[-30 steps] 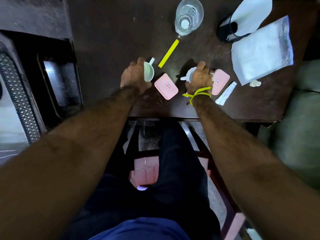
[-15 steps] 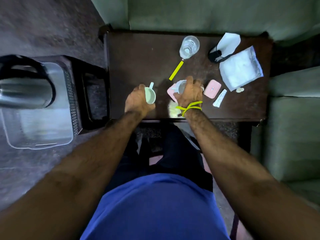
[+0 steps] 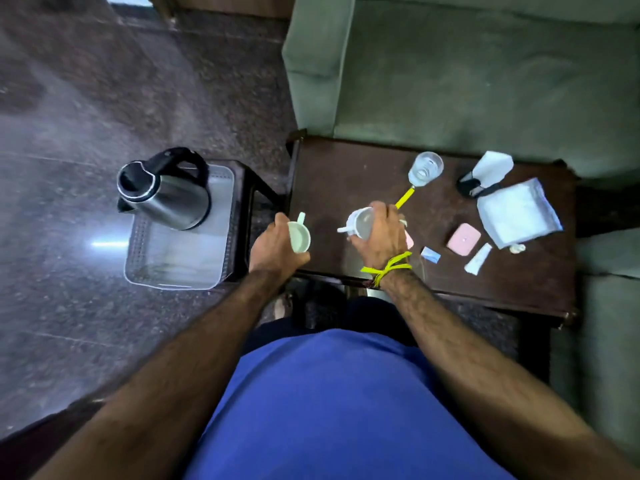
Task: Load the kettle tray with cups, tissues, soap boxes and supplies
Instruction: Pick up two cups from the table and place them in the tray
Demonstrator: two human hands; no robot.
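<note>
My left hand (image 3: 273, 245) grips a white cup (image 3: 300, 236) over the left edge of the dark table (image 3: 349, 174). My right hand (image 3: 382, 232) holds a second white cup (image 3: 360, 224) tilted above the table. To the left, a clear tray (image 3: 180, 261) sits on a small dark stand with a steel kettle (image 3: 166, 192) on its far end. On the table lie a pink soap box (image 3: 464, 239), another pink box (image 3: 409, 240) mostly hidden by my right hand, a tissue pack (image 3: 517, 213), a white tube (image 3: 478, 258) and a small blue sachet (image 3: 430, 254).
A glass (image 3: 425, 169) and a yellow stick (image 3: 404, 198) lie at the table's far side. A black holder with white paper (image 3: 485, 174) stands at the back right. A green sofa (image 3: 467, 74) borders the table at the back and right. Polished floor spreads to the left.
Both hands have lifted the cups off the table and carried them left toward the tray. The view has pulled back and up, bringing kettle and tray into sight.
</note>
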